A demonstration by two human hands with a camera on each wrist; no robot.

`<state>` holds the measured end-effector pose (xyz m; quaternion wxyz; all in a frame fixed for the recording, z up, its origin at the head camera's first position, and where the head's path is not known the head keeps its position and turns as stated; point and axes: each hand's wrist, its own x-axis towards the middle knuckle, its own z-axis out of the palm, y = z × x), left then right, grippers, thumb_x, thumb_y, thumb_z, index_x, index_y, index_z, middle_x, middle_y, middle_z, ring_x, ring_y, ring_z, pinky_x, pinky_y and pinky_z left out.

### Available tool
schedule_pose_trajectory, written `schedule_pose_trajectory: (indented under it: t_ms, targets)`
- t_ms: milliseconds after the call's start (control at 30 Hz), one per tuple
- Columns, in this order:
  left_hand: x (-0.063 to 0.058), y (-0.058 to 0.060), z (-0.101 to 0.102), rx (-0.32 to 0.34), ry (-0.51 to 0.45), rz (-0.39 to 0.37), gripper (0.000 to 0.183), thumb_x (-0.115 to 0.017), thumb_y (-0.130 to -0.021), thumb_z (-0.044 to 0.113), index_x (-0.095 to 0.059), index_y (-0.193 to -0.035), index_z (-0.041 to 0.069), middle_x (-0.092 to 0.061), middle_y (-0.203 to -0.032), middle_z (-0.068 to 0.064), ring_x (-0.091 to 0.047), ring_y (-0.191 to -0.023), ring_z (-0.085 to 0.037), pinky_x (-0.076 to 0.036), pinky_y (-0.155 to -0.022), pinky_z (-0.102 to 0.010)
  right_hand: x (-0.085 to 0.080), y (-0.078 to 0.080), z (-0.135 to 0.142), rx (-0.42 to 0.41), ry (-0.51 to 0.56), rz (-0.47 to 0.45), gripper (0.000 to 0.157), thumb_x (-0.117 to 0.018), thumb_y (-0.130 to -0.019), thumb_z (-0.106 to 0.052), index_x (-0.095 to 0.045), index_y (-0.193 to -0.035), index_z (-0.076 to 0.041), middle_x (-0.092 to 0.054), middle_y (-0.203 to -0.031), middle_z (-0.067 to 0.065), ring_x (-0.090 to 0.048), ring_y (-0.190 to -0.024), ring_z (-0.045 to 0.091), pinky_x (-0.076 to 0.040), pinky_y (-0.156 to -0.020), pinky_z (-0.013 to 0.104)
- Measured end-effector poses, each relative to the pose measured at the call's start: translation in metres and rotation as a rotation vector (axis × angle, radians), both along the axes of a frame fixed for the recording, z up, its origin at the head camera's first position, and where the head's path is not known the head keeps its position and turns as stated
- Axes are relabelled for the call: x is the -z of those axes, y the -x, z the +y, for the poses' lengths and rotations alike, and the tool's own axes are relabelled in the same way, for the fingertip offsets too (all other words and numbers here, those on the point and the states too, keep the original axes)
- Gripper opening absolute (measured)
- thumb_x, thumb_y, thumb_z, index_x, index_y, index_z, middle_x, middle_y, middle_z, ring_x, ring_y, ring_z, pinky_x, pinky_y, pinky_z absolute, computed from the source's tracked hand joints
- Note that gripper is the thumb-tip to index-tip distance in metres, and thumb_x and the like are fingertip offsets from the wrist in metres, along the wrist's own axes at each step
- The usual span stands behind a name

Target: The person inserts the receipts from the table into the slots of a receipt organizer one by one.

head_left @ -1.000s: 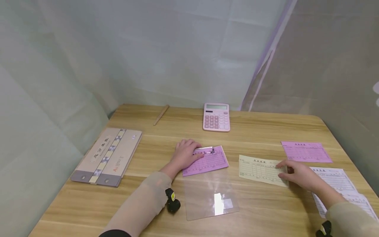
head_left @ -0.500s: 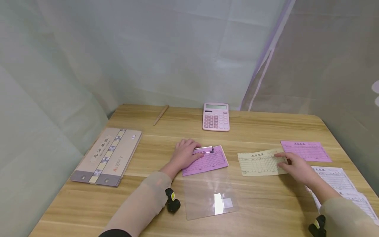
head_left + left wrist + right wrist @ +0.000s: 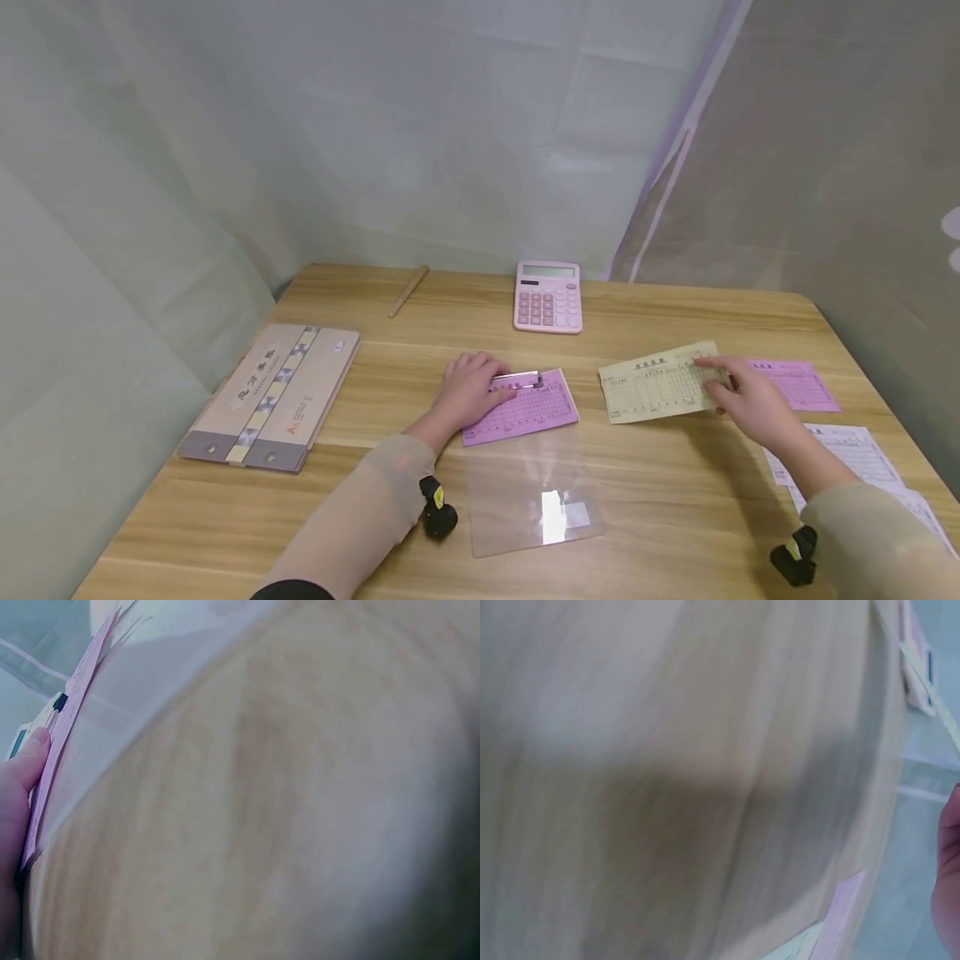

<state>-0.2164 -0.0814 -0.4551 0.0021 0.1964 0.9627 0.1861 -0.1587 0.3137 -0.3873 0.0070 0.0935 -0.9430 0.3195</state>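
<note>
In the head view, my left hand (image 3: 471,390) holds the top left of a clear clipboard (image 3: 510,508), its thumb on the pink slips (image 3: 536,408) beside the metal clip (image 3: 527,381). The left wrist view shows that thumb (image 3: 34,754) against the slips' edge. To the right, my right hand (image 3: 756,404) pinches the right end of a yellow printed slip (image 3: 648,385), raised off the table with its shadow below. Only a thin edge of the yellow slip (image 3: 934,697) shows in the right wrist view. Most of the left fingers' undersides are hidden.
A pink calculator (image 3: 547,297) and a brown stick-like pen (image 3: 408,292) lie at the back of the wooden table (image 3: 375,542). A beige folder (image 3: 273,396) is on the left. A loose pink slip (image 3: 802,386) and white slips (image 3: 858,454) lie on the right.
My right hand has moved up and away from me, lifting and tilting the yellow slip, which now partly overlaps the view of the loose pink slip. The left hand stays in place.
</note>
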Motion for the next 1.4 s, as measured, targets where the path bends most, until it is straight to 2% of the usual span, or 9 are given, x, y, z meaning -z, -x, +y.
schedule_pose_trajectory:
  t_ms: [133, 400, 533, 700, 867, 1200, 1267, 1400]
  targets:
    - [0.0, 0.0, 0.0, -0.005, 0.0, -0.004, 0.044, -0.057, -0.087, 0.052, -0.06, -0.12, 0.022, -0.054, -0.122, 0.003, -0.042, -0.108, -0.018, -0.029, -0.09, -0.037, -0.007, 0.004, -0.008, 0.03, 0.067, -0.026, 0.042, -0.048, -0.098, -0.029, -0.047, -0.135, -0.009, -0.053, -0.075, 0.011, -0.057, -0.07, 0.026, -0.041, -0.05, 0.03]
    - [0.0, 0.0, 0.001, 0.001, -0.001, -0.001, 0.045, -0.057, -0.087, 0.052, -0.06, -0.12, 0.022, -0.054, -0.122, 0.002, -0.042, -0.108, -0.019, -0.028, -0.091, -0.037, -0.018, 0.008, -0.018, 0.095, 0.225, -0.039, 0.046, -0.052, -0.096, -0.034, -0.047, -0.135, -0.01, -0.056, -0.082, 0.011, -0.056, -0.07, 0.016, -0.041, -0.051, 0.029]
    - [0.0, 0.001, 0.001, -0.004, -0.007, 0.004, 0.045, -0.058, -0.086, 0.052, -0.06, -0.119, 0.022, -0.054, -0.121, 0.002, -0.042, -0.109, -0.019, -0.028, -0.092, -0.038, -0.01, 0.01, -0.031, 0.054, 0.309, -0.07, 0.046, -0.054, -0.096, -0.032, -0.047, -0.134, -0.008, -0.054, -0.099, 0.011, -0.056, -0.074, 0.014, -0.048, -0.063, 0.028]
    - [-0.001, 0.002, 0.001, -0.009, -0.026, -0.014, 0.044, -0.058, -0.086, 0.053, -0.06, -0.119, 0.022, -0.054, -0.121, 0.002, -0.042, -0.109, -0.019, -0.029, -0.093, -0.039, 0.013, 0.005, -0.055, -0.046, 0.408, -0.18, 0.042, -0.057, -0.094, -0.023, -0.049, -0.131, -0.004, -0.05, -0.123, 0.017, -0.055, -0.08, 0.012, -0.05, -0.068, 0.033]
    - [-0.002, 0.002, 0.001, -0.025, -0.052, -0.03, 0.044, -0.055, -0.087, 0.053, -0.061, -0.118, 0.021, -0.055, -0.119, 0.001, -0.042, -0.108, -0.02, -0.03, -0.092, -0.04, 0.034, -0.001, -0.08, -0.108, 0.413, -0.252, 0.036, -0.059, -0.092, -0.017, -0.054, -0.124, -0.003, -0.052, -0.123, 0.02, -0.056, -0.084, 0.017, -0.05, -0.066, 0.033]
    - [0.0, 0.002, -0.002, -0.029, -0.071, -0.039, 0.047, -0.057, -0.084, 0.055, -0.062, -0.116, 0.021, -0.055, -0.117, 0.001, -0.043, -0.109, -0.02, -0.03, -0.091, -0.039, 0.05, 0.002, -0.129, -0.203, 0.378, -0.299, 0.029, -0.061, -0.09, -0.013, -0.059, -0.118, -0.005, -0.058, -0.109, 0.015, -0.056, -0.064, 0.018, -0.05, -0.054, 0.031]
    - [0.001, 0.003, -0.002, -0.028, -0.073, -0.042, 0.047, -0.058, -0.084, 0.056, -0.062, -0.116, 0.022, -0.055, -0.117, 0.001, -0.043, -0.109, -0.02, -0.029, -0.092, -0.039, 0.051, 0.003, -0.136, -0.213, 0.363, -0.287, 0.027, -0.061, -0.089, -0.013, -0.06, -0.116, -0.005, -0.06, -0.1, 0.014, -0.055, -0.062, 0.018, -0.049, -0.053, 0.032]
    - [0.001, 0.004, -0.002, -0.026, -0.069, -0.051, 0.05, -0.06, -0.082, 0.057, -0.062, -0.117, 0.022, -0.055, -0.117, 0.002, -0.042, -0.109, -0.02, -0.029, -0.093, -0.039, 0.05, 0.004, -0.143, -0.172, 0.299, -0.198, 0.02, -0.062, -0.088, -0.012, -0.063, -0.108, -0.008, -0.062, -0.099, 0.01, -0.055, -0.076, 0.018, -0.047, -0.066, 0.032]
